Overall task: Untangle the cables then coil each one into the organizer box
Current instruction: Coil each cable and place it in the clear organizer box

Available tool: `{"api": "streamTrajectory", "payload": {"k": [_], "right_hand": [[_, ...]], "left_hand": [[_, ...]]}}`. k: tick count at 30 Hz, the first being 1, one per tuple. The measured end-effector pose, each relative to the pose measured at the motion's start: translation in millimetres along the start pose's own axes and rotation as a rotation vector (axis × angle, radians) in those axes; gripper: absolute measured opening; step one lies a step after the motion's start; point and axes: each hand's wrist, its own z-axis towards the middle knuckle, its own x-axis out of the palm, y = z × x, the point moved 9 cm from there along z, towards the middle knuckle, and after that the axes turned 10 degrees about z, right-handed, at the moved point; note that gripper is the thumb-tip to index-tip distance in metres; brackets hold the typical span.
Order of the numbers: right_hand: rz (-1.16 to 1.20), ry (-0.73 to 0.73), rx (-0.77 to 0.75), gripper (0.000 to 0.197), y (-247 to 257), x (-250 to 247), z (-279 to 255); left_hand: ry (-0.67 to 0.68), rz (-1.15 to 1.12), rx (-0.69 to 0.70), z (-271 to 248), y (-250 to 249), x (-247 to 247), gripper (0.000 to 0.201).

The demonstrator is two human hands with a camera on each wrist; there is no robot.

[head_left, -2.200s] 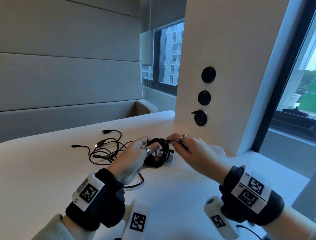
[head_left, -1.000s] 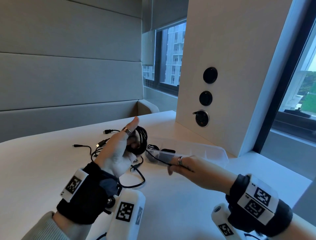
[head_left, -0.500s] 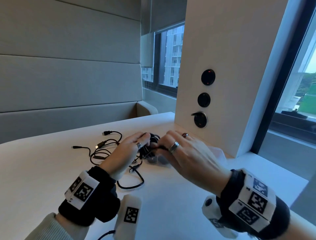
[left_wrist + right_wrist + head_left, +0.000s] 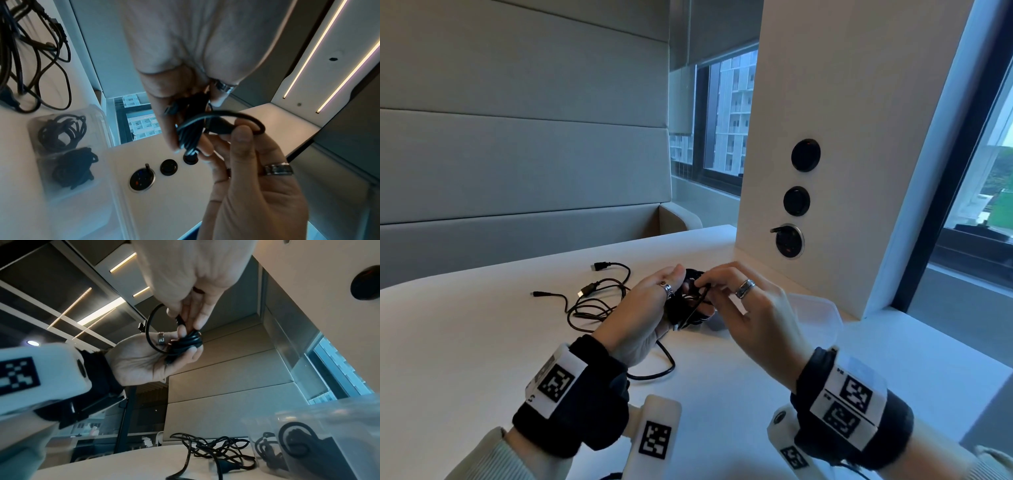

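In front of me my left hand (image 4: pixel 671 291) grips a small bundle of coiled black cable (image 4: pixel 688 315), its fingers curled round the loops. My right hand (image 4: pixel 705 286) pinches the cable's free end right at the bundle; a short loop (image 4: pixel 260 128) stands out beside my thumb. The right wrist view shows the same bundle (image 4: pixel 185 344) in my left palm. The clear organizer box (image 4: pixel 818 308) sits just behind my right hand by the pillar; two coiled cables (image 4: pixel 61 129) lie in it. A tangle of thin black cables (image 4: pixel 592 301) lies on the table to the left.
The white table (image 4: pixel 482 342) ends at a white pillar (image 4: pixel 842 137) with three round black sockets (image 4: pixel 789 240) close behind the box. A padded bench back runs along the far side. One thick cable strand (image 4: pixel 664 370) curves under my left wrist.
A second ago my left hand was raised with the coil and my right hand drew the tail out to the right. Both hands have come together, the right now pinching the end at the bundle.
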Motion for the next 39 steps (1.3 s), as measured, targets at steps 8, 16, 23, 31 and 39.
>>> {"api": "streamTrajectory", "payload": {"k": [8,16,23,31,39], "right_hand": [[-0.165,0.003,-0.013,0.004,-7,5,6],[0.346,0.131,0.603,0.026,-50,14,3],[0.496,0.425,0.780,0.027,-54,28,-10],[1.125,0.381,1.030,0.025,-52,43,-31],[1.156,0.581,0.925,0.027,-41,49,-41]], "left_hand": [[0.087,-0.009,0.030,1,0,12,0.015],[0.203,0.130,0.049,-1,6,10,0.031],[0.233,0.192,0.102,-8,3,24,0.025],[0.103,0.233,0.140,-8,-9,18,0.039],[0.108,0.075,-0.003,-9,2,20,0.042]]}}
